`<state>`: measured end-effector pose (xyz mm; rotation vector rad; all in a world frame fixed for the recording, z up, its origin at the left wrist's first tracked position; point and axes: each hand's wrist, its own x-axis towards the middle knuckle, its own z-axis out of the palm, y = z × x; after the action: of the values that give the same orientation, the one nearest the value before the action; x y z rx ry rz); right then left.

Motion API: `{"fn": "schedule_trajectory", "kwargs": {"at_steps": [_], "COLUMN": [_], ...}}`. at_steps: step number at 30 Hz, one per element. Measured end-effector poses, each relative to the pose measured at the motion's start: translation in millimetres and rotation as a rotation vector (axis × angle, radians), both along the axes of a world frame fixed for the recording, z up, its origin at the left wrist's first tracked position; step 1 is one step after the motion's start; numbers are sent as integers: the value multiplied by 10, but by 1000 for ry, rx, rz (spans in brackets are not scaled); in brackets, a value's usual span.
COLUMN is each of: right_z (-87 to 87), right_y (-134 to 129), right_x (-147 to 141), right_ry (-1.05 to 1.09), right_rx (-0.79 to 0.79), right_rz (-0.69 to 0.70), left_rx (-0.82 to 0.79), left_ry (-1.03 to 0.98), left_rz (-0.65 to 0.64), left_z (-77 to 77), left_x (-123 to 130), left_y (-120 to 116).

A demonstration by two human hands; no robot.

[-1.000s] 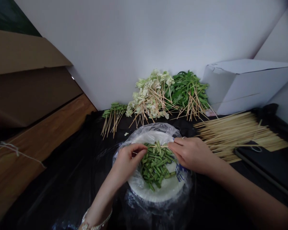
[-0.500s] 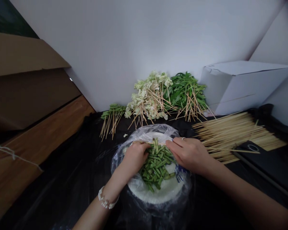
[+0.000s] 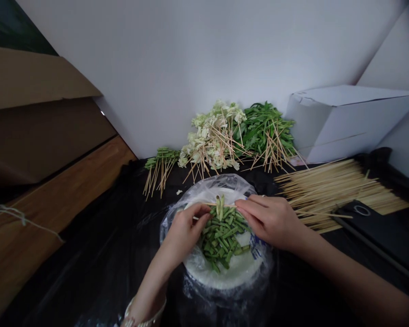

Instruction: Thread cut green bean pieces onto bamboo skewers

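Observation:
A white plate (image 3: 209, 275), lined with clear plastic, bears a heap of cut green bean pieces (image 3: 221, 238). Above the heap my right hand (image 3: 271, 220) is closed on a thin wooden skewer (image 3: 230, 206), which runs level toward my left hand. Short bean pieces (image 3: 220, 207) sit upright and side by side across the skewer, between the hands. My left hand (image 3: 184, 229) is at the heap's left edge, thumb and forefinger brought together in a pinch; what lies between the fingertips is too small to make out.
Behind the plate lie skewered beans (image 3: 162, 156), skewered pale cabbage-like leaves (image 3: 213, 131) and skewered dark green leaves (image 3: 267, 127). Bare skewers (image 3: 327, 188) are spread at right, beside a black case (image 3: 378, 231). A white box (image 3: 354, 118) and a cardboard box (image 3: 37, 113) flank the black sheet (image 3: 129, 254).
My left hand has shifted slightly left and down, its thumb and forefinger now more visible. The bean pieces on the skewer show more clearly. My right hand stays nearly in place.

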<state>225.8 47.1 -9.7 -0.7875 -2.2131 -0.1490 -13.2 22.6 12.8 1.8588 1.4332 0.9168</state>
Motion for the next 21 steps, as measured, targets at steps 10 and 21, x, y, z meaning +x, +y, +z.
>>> {"fn": "schedule_trajectory", "kwargs": {"at_steps": [10,21], "right_z": [-29,-18], "right_y": [5,-25], "right_x": [-3,-39], "right_ry": [7,-56], "right_rx": [5,11], "right_rz": [40,29], "left_rx": [-197,-152], "left_ry": [-651,-712], "left_rz": [240,273], "left_z": [-115,-134], "left_x": [-37,-11], "left_y": [-111,-121]}}
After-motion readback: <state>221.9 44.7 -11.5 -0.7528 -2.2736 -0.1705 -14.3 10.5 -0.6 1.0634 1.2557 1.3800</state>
